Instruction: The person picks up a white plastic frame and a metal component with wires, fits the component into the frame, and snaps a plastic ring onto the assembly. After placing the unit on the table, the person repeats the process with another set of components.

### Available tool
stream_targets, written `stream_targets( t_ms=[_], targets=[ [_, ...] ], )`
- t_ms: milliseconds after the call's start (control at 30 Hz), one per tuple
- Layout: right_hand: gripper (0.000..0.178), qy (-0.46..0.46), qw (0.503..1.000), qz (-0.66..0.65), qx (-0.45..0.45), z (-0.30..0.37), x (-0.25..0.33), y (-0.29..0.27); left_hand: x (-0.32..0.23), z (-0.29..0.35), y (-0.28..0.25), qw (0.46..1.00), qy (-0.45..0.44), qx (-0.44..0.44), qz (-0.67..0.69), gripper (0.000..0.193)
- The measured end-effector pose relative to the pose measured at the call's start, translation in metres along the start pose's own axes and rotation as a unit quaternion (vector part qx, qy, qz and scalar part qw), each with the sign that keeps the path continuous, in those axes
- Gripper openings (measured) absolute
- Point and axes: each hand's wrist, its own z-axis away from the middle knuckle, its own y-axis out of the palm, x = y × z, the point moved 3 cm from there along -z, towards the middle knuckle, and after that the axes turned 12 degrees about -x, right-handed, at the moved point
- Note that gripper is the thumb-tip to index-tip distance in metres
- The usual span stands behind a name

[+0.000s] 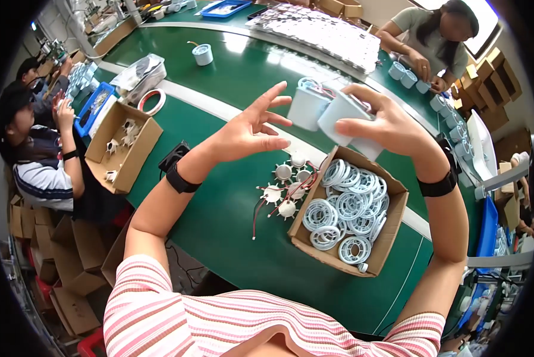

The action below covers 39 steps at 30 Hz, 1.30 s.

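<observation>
My left hand (pixel 241 132) is raised over the green table with its fingers spread and nothing in them. My right hand (pixel 393 126) grips a light blue plastic cup-shaped housing (pixel 342 114), which is tilted and slightly blurred. Right beside it is a second light blue housing (pixel 305 109) with wires at its top; I cannot tell whether it stands on the table or touches the held one. Below my hands lie several small white round motors (pixel 283 172) with red wires. Next to them an open cardboard box (pixel 392 241) holds many light blue ring-shaped grilles (pixel 351 205).
A lone blue housing (pixel 202 55) stands farther back on the table (pixel 231 208). At left are a cardboard box (pixel 121 172) with white parts, a tape roll (pixel 152 102) and a blue tray (pixel 94 110). Co-workers sit at the left and far right, the latter handling housings (pixel 408 78).
</observation>
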Motion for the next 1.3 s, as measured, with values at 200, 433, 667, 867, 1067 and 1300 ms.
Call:
stream_targets(
  t_ms=[200, 433, 667, 867, 1067, 1300],
  targets=[
    [0.059, -0.228, 0.968, 0.1, 0.018, -0.004, 0.031, 0.119, -0.013, 0.054, -0.06, 0.99, -0.119, 0.048, -0.048, 0.082],
    [0.064, -0.317, 0.92, 0.229, -0.019, -0.013, 0.033, 0.216, -0.01, 0.102, -0.1, 0.94, -0.133, -0.034, -0.313, 0.085],
    [0.084, -0.313, 0.927, 0.204, -0.025, 0.005, 0.022, 0.22, 0.008, 0.1, -0.121, 0.991, -0.116, 0.017, -0.064, 0.08],
    [0.062, -0.306, 0.919, 0.219, -0.121, 0.056, 0.033, 0.141, 0.018, 0.063, -0.117, 0.992, -0.109, -0.011, -0.068, 0.055],
    [0.032, -0.062, 0.939, 0.202, -0.272, 0.121, -0.03, 0.014, 0.037, 0.034, -0.108, 0.979, -0.136, 0.145, -0.045, 0.056],
    [0.054, 0.357, 0.617, 0.489, -0.502, 0.246, -0.27, -0.169, 0.031, 0.012, -0.063, 0.955, -0.137, 0.22, 0.147, 0.055]
  ],
)
